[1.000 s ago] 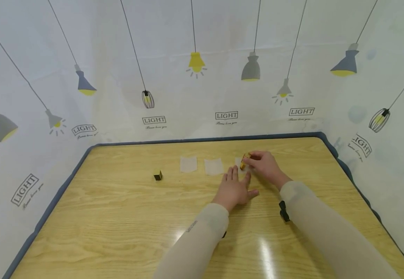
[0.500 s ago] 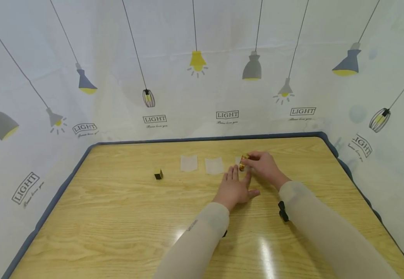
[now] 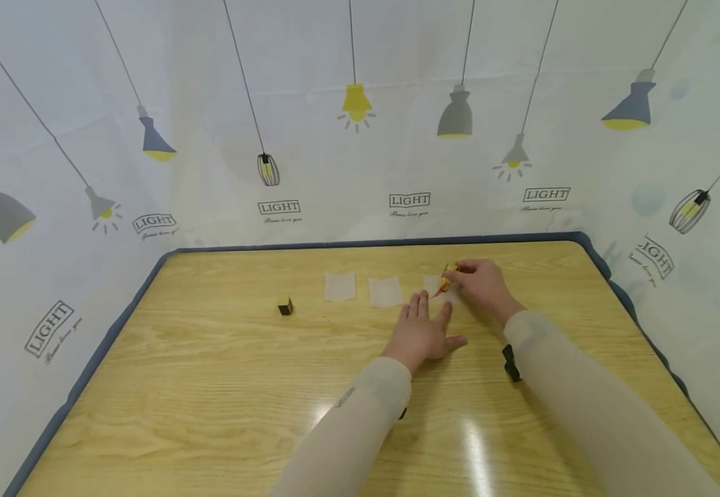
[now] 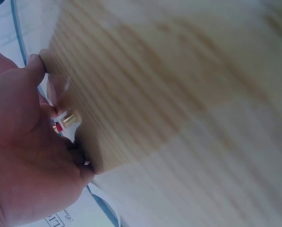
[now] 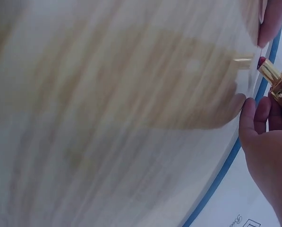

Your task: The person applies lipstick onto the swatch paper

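Observation:
My right hand [image 3: 482, 284] pinches a gold lipstick [image 3: 449, 276] by its case, tilted with its tip down over the rightmost white paper square [image 3: 431, 281]. A thin red streak [image 3: 438, 293] shows on that square below the lipstick. In the right wrist view the red tip of the lipstick [image 5: 272, 73] is close to the surface. My left hand [image 3: 420, 335] lies with straight, spread fingers at the near edge of the same square; its fingertips rest there. In the left wrist view, my left hand [image 4: 32, 127] partly hides the gold and red lipstick.
Two more white paper squares, one at the middle [image 3: 385, 293] and one at the left [image 3: 340, 286], lie in a row. A small gold and dark cube [image 3: 285, 305] stands farther left. The wooden table [image 3: 210, 386] meets a lamp-patterned wall covering [image 3: 310, 138] behind.
My right hand has shifted the lipstick slightly right and away from me, and a red streak now shows on the paper. The left hand stays in place; the head view tilts slightly.

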`<state>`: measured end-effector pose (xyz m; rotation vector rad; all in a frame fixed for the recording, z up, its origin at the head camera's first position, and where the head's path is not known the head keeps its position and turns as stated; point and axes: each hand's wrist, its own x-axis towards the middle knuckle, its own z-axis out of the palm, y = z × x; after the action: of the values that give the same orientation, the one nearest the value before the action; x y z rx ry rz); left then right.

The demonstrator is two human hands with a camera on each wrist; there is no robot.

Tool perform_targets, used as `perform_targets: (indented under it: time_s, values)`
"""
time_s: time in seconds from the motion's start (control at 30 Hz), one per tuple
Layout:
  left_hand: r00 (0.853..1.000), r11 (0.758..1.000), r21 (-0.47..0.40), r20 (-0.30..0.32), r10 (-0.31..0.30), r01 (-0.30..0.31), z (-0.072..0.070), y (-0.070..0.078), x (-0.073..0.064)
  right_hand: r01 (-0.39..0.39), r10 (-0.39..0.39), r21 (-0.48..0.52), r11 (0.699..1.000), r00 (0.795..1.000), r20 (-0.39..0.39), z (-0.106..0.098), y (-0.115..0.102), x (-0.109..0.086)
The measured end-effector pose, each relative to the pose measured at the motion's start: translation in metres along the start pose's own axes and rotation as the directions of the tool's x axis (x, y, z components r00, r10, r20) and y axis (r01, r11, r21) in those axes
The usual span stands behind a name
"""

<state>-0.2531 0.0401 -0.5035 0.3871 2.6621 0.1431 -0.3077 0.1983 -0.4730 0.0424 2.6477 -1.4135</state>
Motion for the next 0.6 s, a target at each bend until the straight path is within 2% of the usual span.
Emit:
perform_targets:
  time_s: [0.37, 0.6]
  values:
    - [1.000, 1.000, -0.010, 0.002, -0.004, 0.004, -0.001, 0.001, -0.003, -0.022, 0.020, -0.016, 1.000, 0.996, -0.089, -0.016, 0.012, 0.006]
    - [1.000, 1.000, -0.007, -0.014, -0.007, 0.007, 0.001, -0.001, -0.002, -0.016, 0.012, -0.039, 0.999, 0.994, -0.105, -0.013, 0.007, 0.006]
